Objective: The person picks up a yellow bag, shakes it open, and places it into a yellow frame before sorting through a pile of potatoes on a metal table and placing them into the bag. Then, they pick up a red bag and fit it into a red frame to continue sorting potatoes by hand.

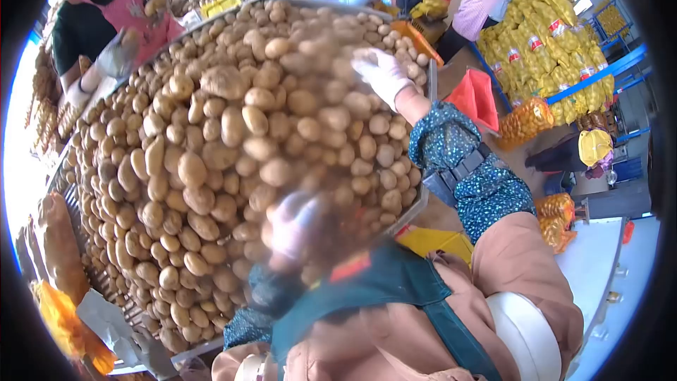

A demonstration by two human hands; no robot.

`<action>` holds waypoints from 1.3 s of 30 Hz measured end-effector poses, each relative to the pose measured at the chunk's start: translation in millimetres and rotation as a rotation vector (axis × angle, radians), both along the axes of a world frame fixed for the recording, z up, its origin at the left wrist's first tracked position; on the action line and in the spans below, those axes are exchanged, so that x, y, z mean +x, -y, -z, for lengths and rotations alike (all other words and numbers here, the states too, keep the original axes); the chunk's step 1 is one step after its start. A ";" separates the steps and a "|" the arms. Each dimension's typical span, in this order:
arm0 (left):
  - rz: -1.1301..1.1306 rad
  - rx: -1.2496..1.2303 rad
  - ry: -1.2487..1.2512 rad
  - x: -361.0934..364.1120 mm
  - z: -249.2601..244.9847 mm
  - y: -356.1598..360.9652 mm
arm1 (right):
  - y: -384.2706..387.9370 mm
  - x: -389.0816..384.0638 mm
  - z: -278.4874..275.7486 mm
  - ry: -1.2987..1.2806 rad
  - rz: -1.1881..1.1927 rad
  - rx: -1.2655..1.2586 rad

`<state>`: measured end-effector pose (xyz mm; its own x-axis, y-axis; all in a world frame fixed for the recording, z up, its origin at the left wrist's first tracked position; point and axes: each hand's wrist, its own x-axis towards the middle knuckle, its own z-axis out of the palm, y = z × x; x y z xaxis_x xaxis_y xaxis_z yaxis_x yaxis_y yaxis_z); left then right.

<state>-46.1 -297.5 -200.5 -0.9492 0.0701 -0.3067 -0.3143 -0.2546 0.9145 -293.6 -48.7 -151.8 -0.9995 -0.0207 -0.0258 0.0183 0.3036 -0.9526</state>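
A large heap of potatoes (204,162) fills a metal-edged sorting table before me. My right hand (384,76), in a white glove, reaches over the heap's far right part. Its fingers are stretched out and apart, close to the potatoes, with nothing visible in them. Nearer my body, my left hand (293,227), also gloved, is over the front of the heap. Motion smears its fingers, so whether it holds a potato cannot be made out. Some potatoes between and beside my hands are blurred too.
A co-worker's gloved hand (118,55) is at the table's left edge. An orange crate (417,41), a red bin (474,102) and a yellow container (438,241) stand along the right side. Yellow net sacks (543,49) are stacked behind. Other people work at the back.
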 end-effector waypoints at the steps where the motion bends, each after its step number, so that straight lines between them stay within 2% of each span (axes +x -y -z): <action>1: -0.015 0.059 0.064 1.1 -13.1 1.7 | -9.7 8.4 23.8 -0.024 0.010 0.152; 2: -0.015 0.117 0.122 -0.1 -27.2 4.7 | -14.1 32.5 20.1 -0.055 -0.016 0.264; 3: -0.015 0.175 0.178 -0.2 -35.4 8.2 | -9.2 45.0 21.6 0.033 0.020 0.316; 4: -0.108 0.084 0.170 4.3 -17.6 7.2 | -10.5 60.6 17.0 0.077 -0.019 0.410; 5: -0.074 0.203 0.180 4.8 -16.5 12.6 | 5.0 80.0 -16.0 0.119 -0.059 0.502; 6: -0.086 0.223 0.186 4.9 -28.4 13.1 | 1.0 77.7 18.2 -0.114 -0.119 0.363; 7: -0.097 0.240 0.192 4.1 -41.3 13.8 | -8.3 74.1 46.3 -0.265 -0.175 0.452; 9: -0.125 0.291 0.184 1.1 -43.5 17.6 | 3.6 74.0 32.4 -0.340 -0.242 0.586; 10: -0.108 0.327 0.183 -0.8 -35.5 21.2 | 6.0 64.4 49.3 -0.315 -0.251 0.613; 13: -0.184 0.034 0.092 -12.7 -14.6 17.3 | 21.6 56.5 64.6 -0.224 -0.300 0.733; 14: -0.193 0.026 0.092 -14.9 -20.0 9.4 | 19.9 47.5 83.0 -0.217 -0.375 0.797; 17: -0.117 0.462 0.393 -23.5 -66.9 -11.5 | 17.7 54.9 84.5 -0.088 -0.304 0.484; 18: -0.127 0.559 0.473 -24.9 -68.9 -15.8 | 20.5 71.4 81.5 -0.095 -0.146 0.236; 21: -0.187 0.458 0.489 -30.7 -49.6 -23.0 | 10.1 100.8 55.8 0.531 -0.033 -0.896; 22: -0.168 0.494 0.466 -34.5 -36.7 -24.7 | -1.0 107.2 61.6 0.668 -0.154 -1.114; 23: -0.151 0.528 0.441 -39.0 -19.0 -24.6 | 5.8 122.9 30.3 0.731 -0.054 -1.141; 25: -0.127 0.592 0.402 -40.6 4.0 -23.7 | 2.2 139.2 29.1 0.720 -0.107 -1.186; 26: -0.080 0.768 0.495 -44.0 -16.7 -28.1 | 1.6 148.6 29.5 0.722 -0.078 -1.176; 28: -0.029 0.780 0.549 -45.5 -85.2 -43.2 | 1.9 168.2 30.3 0.730 -0.023 -1.152; 29: -0.005 0.786 0.575 -43.8 -101.6 -47.4 | 6.8 179.1 28.0 0.644 -0.018 -0.986; 30: 0.049 0.771 0.460 -49.7 -66.1 -49.1 | 15.2 189.4 23.8 0.555 -0.015 -0.821; 31: 0.074 0.796 0.485 -42.1 -38.8 -45.3 | 22.7 200.3 22.6 0.465 -0.013 -0.659; 32: 0.101 0.821 0.508 -40.8 -40.1 -47.5 | 28.2 210.0 24.3 0.345 -0.091 -0.539; 33: 0.132 0.846 0.529 -40.1 -42.8 -50.5 | 24.4 220.1 21.0 0.069 -0.216 -0.061; 34: 0.192 0.892 0.428 -35.4 -48.9 -53.3 | 26.2 220.4 20.0 0.050 -0.243 -0.086; 37: 0.108 0.857 0.640 -31.1 -53.3 -45.7 | 21.4 204.7 28.8 0.044 -0.196 -0.031; 38: 0.077 0.887 0.664 -27.2 -75.6 -48.8 | 23.4 191.9 30.9 -0.033 -0.092 0.080; 39: 0.109 0.850 0.599 -26.8 -65.3 -46.4 | 19.2 174.2 49.8 -0.033 -0.088 0.094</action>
